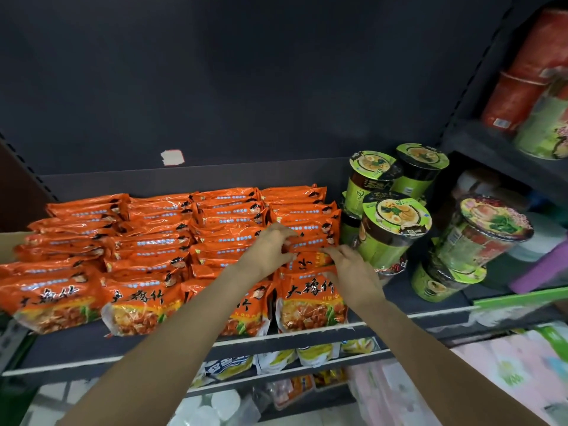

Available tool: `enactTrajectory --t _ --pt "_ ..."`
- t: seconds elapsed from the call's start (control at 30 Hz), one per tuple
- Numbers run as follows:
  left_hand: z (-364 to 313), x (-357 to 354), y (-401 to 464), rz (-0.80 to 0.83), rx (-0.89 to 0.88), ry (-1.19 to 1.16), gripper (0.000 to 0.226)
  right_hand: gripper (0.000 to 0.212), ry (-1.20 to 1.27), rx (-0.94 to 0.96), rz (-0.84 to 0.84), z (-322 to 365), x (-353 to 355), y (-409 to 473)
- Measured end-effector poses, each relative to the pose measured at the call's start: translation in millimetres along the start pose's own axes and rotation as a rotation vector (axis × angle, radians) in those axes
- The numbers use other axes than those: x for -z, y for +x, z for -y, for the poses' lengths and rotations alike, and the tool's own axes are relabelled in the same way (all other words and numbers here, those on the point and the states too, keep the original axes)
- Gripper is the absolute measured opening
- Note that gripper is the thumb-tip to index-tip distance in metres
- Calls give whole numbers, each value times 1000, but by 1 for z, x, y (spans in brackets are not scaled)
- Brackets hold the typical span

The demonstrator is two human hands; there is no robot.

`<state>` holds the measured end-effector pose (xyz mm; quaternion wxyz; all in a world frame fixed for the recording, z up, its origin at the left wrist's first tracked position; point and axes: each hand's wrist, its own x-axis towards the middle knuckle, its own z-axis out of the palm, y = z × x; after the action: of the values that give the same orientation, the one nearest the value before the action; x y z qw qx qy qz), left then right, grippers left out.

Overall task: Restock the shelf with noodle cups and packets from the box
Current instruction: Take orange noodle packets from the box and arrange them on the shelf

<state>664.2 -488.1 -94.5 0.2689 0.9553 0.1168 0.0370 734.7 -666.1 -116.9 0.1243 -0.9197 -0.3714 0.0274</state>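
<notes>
Several rows of orange noodle packets [147, 241] stand packed on the dark shelf [92, 342]. Both hands are at the rightmost row. My left hand [273, 247] has its fingers curled over the top of one orange packet [307, 261] in that row. My right hand [353, 272] pinches the same packet's right edge. Just right of the packets stand green noodle cups [390, 232], some stacked and tilted. The box is not in view.
More cups, red [516, 99] and green [479, 241], fill the neighbouring shelf unit on the right. A lower shelf holds yellow and white packets [310, 355]. Pink wrapped packs [507, 373] lie at the bottom right. The shelf's back wall is dark.
</notes>
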Motion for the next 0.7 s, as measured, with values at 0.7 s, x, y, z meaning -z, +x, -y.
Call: enactTrajectory --t 0.7 --pt "-3 20 16 -133 -77 -162 22 38 5 13 -217 26 14 38"
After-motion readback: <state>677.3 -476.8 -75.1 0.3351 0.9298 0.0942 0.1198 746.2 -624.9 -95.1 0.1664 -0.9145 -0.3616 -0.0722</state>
